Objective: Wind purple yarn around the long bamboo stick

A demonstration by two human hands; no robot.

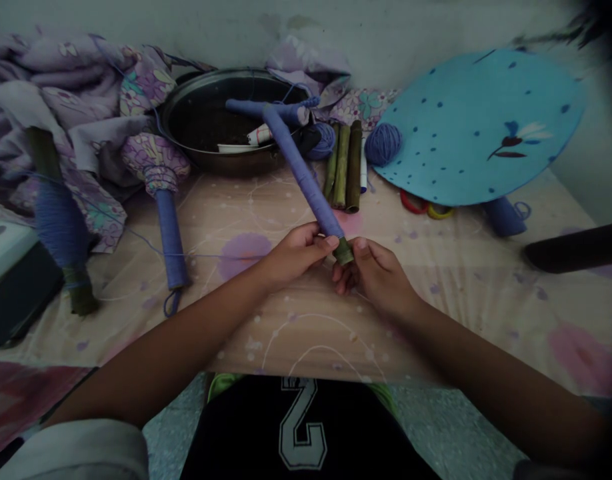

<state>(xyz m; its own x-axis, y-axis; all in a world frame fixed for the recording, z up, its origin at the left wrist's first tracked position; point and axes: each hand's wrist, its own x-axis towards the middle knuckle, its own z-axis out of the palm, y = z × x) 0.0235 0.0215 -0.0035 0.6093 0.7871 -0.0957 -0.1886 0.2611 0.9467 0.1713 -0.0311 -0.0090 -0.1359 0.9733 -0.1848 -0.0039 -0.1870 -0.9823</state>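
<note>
A bamboo stick (306, 179) wrapped in purple yarn slants away from me, with a bare green end nearest me. At its far end is a yarn-wrapped crosspiece (251, 109), over a dark pan (191, 155). My left hand (303, 252) is closed round the wrapped part close to the bare end. Closed at the bare end itself is my right hand (379, 270), its thumb and fingers against the bamboo. A thin purple strand (211, 256) runs from the left towards my left hand; where it meets the stick is hidden.
Left: a yarn-wound bamboo spool (61, 220), a wrapped handle (171, 233) with floral cloth, and crumpled cloth (71, 73). Behind: bamboo pieces (342, 167) and a purple yarn ball (383, 145). Right: a blue oval fan-like panel (466, 133) and a dark tube (576, 248).
</note>
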